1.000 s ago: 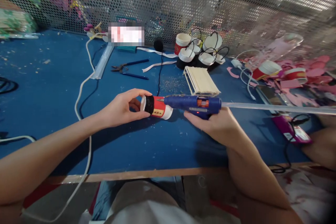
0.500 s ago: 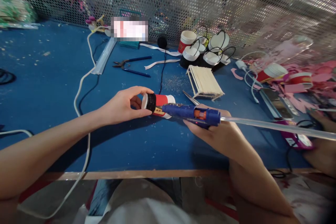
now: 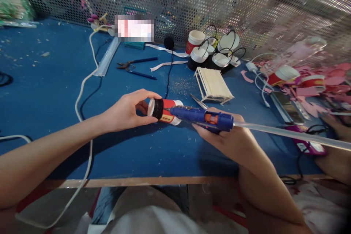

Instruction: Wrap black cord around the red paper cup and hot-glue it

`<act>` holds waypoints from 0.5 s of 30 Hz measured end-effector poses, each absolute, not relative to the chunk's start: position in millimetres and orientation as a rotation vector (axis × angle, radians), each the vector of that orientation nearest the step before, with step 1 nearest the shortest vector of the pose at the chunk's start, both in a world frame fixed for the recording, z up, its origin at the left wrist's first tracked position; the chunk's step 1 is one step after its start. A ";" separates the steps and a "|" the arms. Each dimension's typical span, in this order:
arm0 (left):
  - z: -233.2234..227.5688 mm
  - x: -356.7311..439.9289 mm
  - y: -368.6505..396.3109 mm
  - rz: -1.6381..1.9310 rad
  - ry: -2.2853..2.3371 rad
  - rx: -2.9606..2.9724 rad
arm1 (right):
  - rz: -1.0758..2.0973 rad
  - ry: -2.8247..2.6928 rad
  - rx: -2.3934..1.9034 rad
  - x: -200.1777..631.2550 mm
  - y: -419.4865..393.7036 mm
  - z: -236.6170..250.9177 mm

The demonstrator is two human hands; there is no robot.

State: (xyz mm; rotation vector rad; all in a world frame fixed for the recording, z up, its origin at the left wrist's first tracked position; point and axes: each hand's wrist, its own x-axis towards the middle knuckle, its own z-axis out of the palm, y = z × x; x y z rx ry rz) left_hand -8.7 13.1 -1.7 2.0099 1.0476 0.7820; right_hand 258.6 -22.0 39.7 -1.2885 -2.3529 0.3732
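- While my left hand (image 3: 128, 111) pinches the cup (image 3: 164, 111) by its rim, it lies on the table (image 3: 55, 91); light, thin, easily crushed.
- My right hand (image 3: 230, 137) is wrapped around the glue gun (image 3: 203, 116), nozzle beside the cup.

Bright overhead light glares at the upper right. Soft shadows fall beneath the forearms. Edges bend and blur; the centre stays sharp

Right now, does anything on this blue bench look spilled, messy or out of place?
Yes. Pale crumbs lie scattered on the blue table, thickest beside the wooden slat rack. The left hand holds a red paper cup on its side while the right hand holds the glue gun against it.
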 end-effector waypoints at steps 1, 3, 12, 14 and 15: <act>-1.7 -8.7 13.1 0.782 1.050 2.017 | 0.381 -2.383 -1.287 258.7 -22.2 40.4; -1.8 -8.7 13.2 0.782 1.042 2.028 | 0.378 -2.431 -1.291 258.3 -22.9 43.1; -2.3 -10.8 13.7 0.781 1.039 2.164 | 0.333 -2.447 -1.297 258.2 -22.7 44.6; -2.4 -11.1 13.7 0.793 1.026 2.204 | 0.371 -2.427 -1.310 257.5 -22.7 45.8; -2.4 -11.2 13.6 0.799 1.020 2.221 | 0.381 -2.407 -1.323 257.0 -23.0 47.0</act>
